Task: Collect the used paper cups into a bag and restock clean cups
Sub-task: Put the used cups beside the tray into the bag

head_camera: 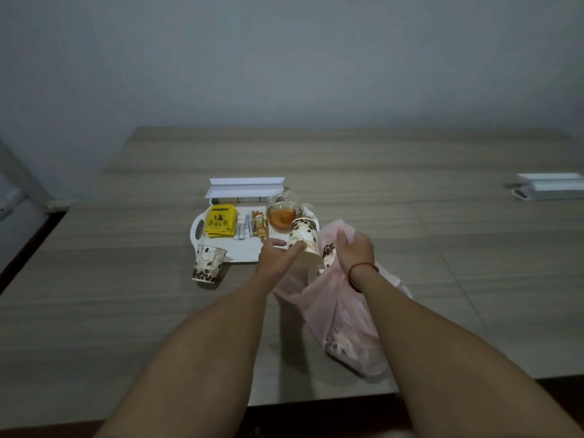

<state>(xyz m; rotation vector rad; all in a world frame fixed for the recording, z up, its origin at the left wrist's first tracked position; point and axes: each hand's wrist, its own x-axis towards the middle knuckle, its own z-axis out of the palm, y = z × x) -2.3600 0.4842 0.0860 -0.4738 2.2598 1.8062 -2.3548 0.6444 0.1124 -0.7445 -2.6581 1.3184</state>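
The paper cup (304,237), printed with coffee beans, is held just above the near right corner of the white tray (246,252), right at the mouth of the pink plastic bag (335,308). The left hand (278,257) grips its lower part, thumb on one side and fingers on the other. The right hand (355,249) has its fingers curled round the bag's rim, holding it open. A second cup (328,255) shows just inside the opening, and more cups (343,344) show through the plastic at the bag's bottom.

So collecting looks well along: several cups are bagged and this one is about to go in. One used-looking cup (208,263) stands on the table (126,311) at the tray's near left corner, not yet collected. Restocking seems not begun; no stack of clean cups is visible.

On the tray lie yellow tea packets (221,221), sachet sticks (258,225) and a glass teapot (282,214) of amber tea. An open white box (246,187) sits behind.
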